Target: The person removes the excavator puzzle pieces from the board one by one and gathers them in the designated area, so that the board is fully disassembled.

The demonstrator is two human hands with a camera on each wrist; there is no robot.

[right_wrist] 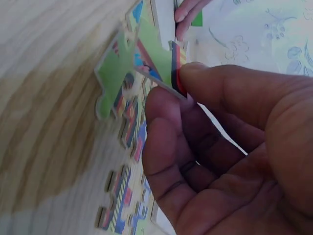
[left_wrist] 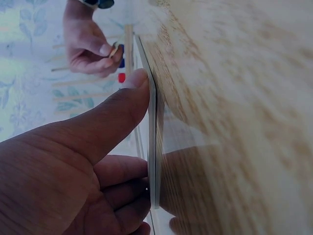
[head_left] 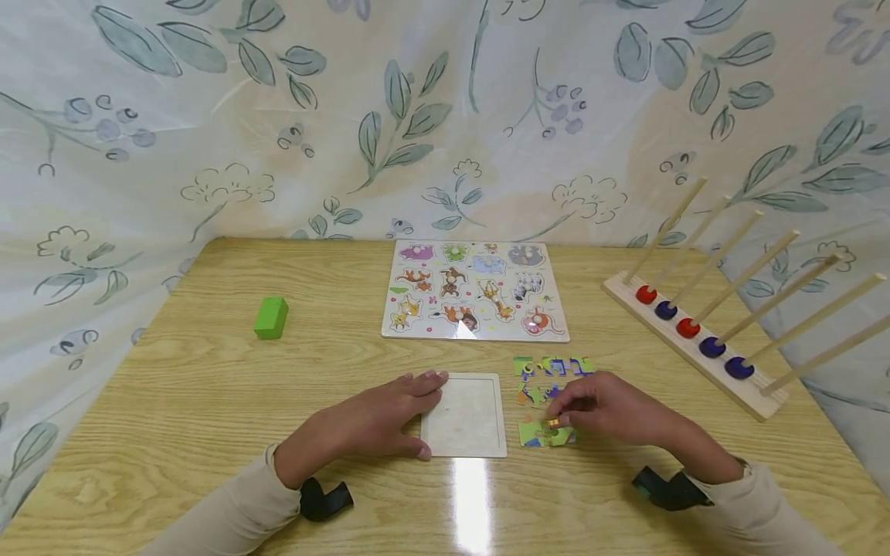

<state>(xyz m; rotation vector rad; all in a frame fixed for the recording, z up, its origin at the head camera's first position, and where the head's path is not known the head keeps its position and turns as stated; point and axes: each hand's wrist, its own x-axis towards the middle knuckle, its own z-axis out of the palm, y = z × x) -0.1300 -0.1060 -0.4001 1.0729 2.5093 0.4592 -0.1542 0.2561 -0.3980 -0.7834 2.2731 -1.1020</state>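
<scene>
My left hand (head_left: 378,417) rests at the left side of a pale square puzzle tray (head_left: 467,417), its thumb at the near corner and fingertips at the far corner. In the left wrist view the thumb (left_wrist: 124,100) touches the tray's edge. My right hand (head_left: 615,409) pinches a jigsaw piece (right_wrist: 161,58) between thumb and fingertips, tilted up over the loose pieces. That piece is green with a dark and red stripe; the fingers hide part of it. Several loose jigsaw pieces (head_left: 531,434) lie in rough rows right of the tray.
An animal peg puzzle board (head_left: 476,292) lies behind the tray. At the right stands a wooden rack of upright dowels (head_left: 684,344) with red and blue rings. A green block (head_left: 271,317) sits at the back left. A floral cloth (head_left: 445,116) hangs behind the table.
</scene>
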